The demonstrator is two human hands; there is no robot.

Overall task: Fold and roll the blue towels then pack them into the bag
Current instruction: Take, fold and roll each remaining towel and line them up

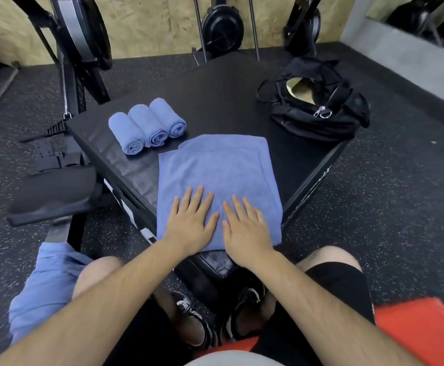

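- Your knees and forearms are nearest to the camera, and one more blue cloth (44,283) lies over your left thigh; it is probably waiting its turn.
- Your left hand (192,223) and right hand (247,228) lie flat, side by side, on the near end of the folded towel (215,175). Each grip is wide, with fingers spread, palm down, holding nothing.
- That towel lies on the near corner of the black desk (229,101), directly under and in front of both hands. Its near edge hangs a little over the desk corner.
- Its long axis runs straight away from you, from the hands toward the far edge. Both hands are equally near, so I judge a roll should begin at the near edge and go forward along this axis.
- Just beyond its far left corner lie three rolled towels (147,125), touching each other side by side. Their long axes point away and a little left, with the spiral ends toward you.
- Far right on the desk stands the black bag (318,112), well apart from the hands, with its zip open.
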